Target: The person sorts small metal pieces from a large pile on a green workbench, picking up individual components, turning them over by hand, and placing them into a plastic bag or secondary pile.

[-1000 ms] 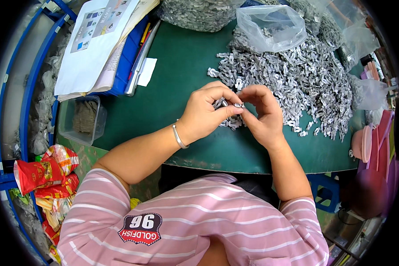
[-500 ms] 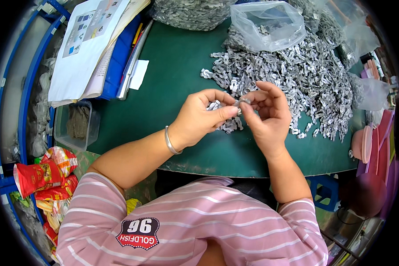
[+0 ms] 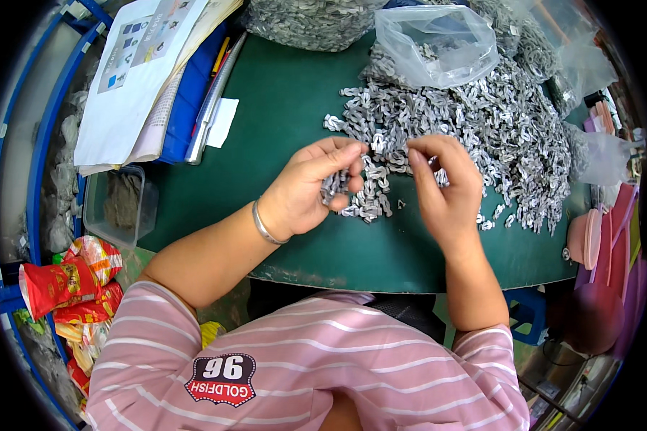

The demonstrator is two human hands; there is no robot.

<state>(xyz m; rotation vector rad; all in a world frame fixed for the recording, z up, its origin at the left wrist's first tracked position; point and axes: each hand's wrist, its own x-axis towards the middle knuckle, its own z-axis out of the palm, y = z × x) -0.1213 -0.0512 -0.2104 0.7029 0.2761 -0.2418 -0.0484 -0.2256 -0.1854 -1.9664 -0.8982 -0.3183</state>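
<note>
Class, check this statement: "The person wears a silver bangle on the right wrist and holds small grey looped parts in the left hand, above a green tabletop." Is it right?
Not quite: the head view shows the silver bangle on the left wrist. The left hand does hold small grey looped parts above a green tabletop.

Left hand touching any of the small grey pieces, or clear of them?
Touching. The head view shows the left hand with its fingers curled around a cluster of small grey pieces.
</note>
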